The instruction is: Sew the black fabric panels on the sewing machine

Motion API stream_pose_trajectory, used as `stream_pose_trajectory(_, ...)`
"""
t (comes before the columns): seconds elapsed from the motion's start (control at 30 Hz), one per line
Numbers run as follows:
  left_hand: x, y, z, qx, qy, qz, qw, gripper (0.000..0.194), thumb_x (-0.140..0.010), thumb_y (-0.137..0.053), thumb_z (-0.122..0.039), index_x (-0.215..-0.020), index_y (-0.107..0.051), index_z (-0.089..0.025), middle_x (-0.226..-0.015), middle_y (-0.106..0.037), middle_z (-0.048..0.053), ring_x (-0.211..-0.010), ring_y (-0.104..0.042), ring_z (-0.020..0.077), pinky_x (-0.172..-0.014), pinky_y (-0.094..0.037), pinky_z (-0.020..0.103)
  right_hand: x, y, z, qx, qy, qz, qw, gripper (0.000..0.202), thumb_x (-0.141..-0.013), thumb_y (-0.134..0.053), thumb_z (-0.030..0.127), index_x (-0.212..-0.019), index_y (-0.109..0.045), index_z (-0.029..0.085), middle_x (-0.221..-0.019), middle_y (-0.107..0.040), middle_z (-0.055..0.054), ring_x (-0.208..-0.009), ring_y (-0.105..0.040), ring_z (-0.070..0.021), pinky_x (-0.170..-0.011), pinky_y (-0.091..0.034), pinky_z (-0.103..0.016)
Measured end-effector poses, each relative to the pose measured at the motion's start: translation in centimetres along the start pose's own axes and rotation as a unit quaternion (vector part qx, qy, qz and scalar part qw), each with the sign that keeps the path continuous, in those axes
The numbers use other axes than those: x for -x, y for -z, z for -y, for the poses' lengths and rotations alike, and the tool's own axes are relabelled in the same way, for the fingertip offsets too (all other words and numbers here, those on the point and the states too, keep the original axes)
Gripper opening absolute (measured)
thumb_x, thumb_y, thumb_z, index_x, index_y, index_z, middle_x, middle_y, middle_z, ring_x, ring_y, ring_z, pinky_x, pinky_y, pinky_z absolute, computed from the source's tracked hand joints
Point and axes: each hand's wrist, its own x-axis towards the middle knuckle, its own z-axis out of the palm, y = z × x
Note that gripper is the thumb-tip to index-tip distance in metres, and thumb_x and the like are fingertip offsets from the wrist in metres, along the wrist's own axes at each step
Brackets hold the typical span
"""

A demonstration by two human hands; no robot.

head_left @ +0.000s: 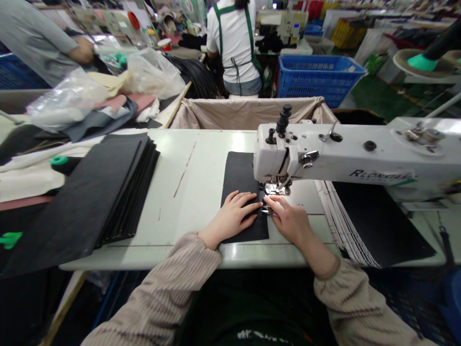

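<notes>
A black fabric panel (237, 173) lies flat on the sewing table, its right edge beneath the presser foot (277, 188) of a white sewing machine (342, 149). My left hand (236, 216) rests on the panel with fingers spread, holding it down. Close to the foot, my right hand (291, 221) has its fingertips at the panel's right edge. Small pointed metal blades, apparently thread snips (265, 210), stick out from under its curled fingers; their handles are mostly hidden in the palm.
To the left stands a thick stack of black panels (126, 187). Right of the needle, under the machine arm, lies a pile of black panels with pale edges (382, 221). Behind the table hangs a beige cloth bin (230, 113). A blue crate (317, 77) and two people are beyond.
</notes>
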Motion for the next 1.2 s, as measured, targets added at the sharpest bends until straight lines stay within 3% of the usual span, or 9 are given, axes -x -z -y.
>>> stream_pose_trajectory(0.4, 0.1, -0.4, 0.2, 0.006, -0.002, -0.017, 1.0, 0.038, -0.097, -0.052, -0.027, -0.134, -0.055, -0.032, -0.143, -0.051, 0.004, -0.134, -0.045, 0.0224, -0.117, -0.027, 0.049, 0.0, -0.1, -0.2, -0.01, 0.0, -0.008, 1.0, 0.049, -0.096, -0.042, 0.027, -0.144, -0.047, 0.032, -0.143, -0.053, -0.002, -0.095, -0.066, -0.0193, -0.07, -0.051, -0.03)
stream_pose_trajectory(0.97, -0.2, -0.5, 0.1, 0.006, 0.001, -0.018, 1.0, 0.037, -0.1, -0.046, -0.029, -0.136, -0.053, -0.027, -0.142, -0.054, 0.004, -0.134, -0.047, 0.0221, -0.118, -0.029, 0.047, 0.0, -0.4, -0.2, -0.023, 0.002, -0.016, 1.0, 0.05, -0.095, -0.044, 0.028, -0.145, -0.046, 0.033, -0.142, -0.054, -0.002, -0.097, -0.066, -0.0203, -0.072, -0.052, -0.031)
stream_pose_trajectory(1.2, -0.8, -1.2, 0.5, -0.005, 0.035, -0.011, 0.999, 0.045, -0.102, -0.041, -0.035, -0.145, -0.043, -0.022, -0.151, -0.045, 0.005, -0.142, -0.038, 0.0218, -0.12, -0.027, 0.044, 0.0, -0.4, -0.3, -0.027, 0.001, -0.021, 0.999, 0.049, -0.094, -0.045, 0.026, -0.143, -0.049, 0.031, -0.141, -0.055, -0.003, -0.096, -0.067, -0.0201, -0.072, -0.053, -0.031)
